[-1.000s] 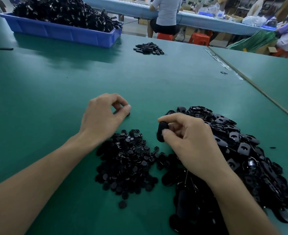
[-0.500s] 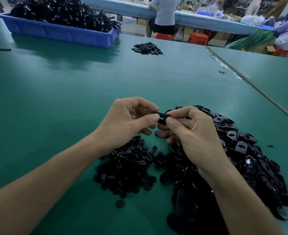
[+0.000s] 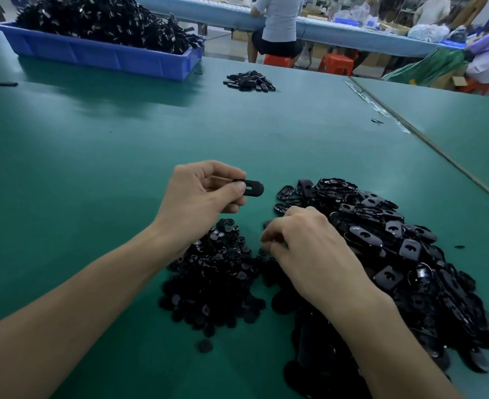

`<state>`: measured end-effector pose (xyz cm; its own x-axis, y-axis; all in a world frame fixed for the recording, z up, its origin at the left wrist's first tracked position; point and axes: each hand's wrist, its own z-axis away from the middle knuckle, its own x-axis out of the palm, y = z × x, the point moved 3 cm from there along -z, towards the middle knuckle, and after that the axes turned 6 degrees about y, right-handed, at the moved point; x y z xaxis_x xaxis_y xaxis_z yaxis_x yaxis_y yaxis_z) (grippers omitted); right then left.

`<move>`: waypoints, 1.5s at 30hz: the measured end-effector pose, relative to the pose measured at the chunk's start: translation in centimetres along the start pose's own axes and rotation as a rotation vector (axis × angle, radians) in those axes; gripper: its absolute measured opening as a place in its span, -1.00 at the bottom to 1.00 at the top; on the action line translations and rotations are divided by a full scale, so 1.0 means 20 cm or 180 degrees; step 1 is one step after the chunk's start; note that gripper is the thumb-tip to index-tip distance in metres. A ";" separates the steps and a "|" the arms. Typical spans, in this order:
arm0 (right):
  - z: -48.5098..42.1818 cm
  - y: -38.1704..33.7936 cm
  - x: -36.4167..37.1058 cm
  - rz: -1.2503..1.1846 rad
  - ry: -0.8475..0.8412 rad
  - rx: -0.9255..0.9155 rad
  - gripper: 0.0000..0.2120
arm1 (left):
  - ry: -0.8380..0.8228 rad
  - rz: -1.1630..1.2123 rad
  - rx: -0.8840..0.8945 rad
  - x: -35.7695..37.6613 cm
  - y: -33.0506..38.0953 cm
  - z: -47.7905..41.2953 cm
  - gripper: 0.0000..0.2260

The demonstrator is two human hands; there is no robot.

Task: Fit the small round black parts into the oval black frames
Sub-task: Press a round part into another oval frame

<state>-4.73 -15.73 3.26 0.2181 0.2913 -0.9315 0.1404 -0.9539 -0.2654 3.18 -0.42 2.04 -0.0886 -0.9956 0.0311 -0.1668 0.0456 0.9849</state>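
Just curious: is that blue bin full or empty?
Full: black parts are heaped well above the rim of the blue bin.

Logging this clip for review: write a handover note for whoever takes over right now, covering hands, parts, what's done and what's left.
Left hand: pinches one oval frame between thumb and fingers, above the green table.
Right hand: fingers curled down at the edge of the round-part pile; whether it grips a part is hidden.
Frame pile: to the right of the round parts.
Done: cannot tell if the held frame is fitted yet; a small heap farther off may be finished pieces.
Left: both piles are large, so most of the job likely remains.
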 end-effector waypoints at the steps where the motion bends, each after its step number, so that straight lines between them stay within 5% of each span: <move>1: 0.00 0.00 0.00 0.0035 -0.0055 0.0028 -0.84 | 0.0018 -0.0048 0.0020 0.00 0.00 0.00 -0.87; 10: -0.01 0.00 0.02 -0.0042 -0.0095 0.0079 -0.96 | -0.0088 -0.0075 -0.0002 0.00 -0.02 0.00 -0.88; 25: 0.02 0.04 -0.05 -0.1473 0.1367 0.0348 -0.95 | -0.0463 -0.0143 -0.0018 0.05 0.00 0.04 -0.87; 45: -0.01 0.09 -0.03 -0.2664 0.1212 0.0842 -0.82 | -0.0550 -0.0040 -0.0011 0.07 0.03 0.07 -0.84</move>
<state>-4.45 -17.68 3.43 0.4521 0.8459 -0.2829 0.1806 -0.3974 -0.8997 1.66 -1.74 2.40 -0.2541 -0.9671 -0.0105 -0.1654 0.0327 0.9857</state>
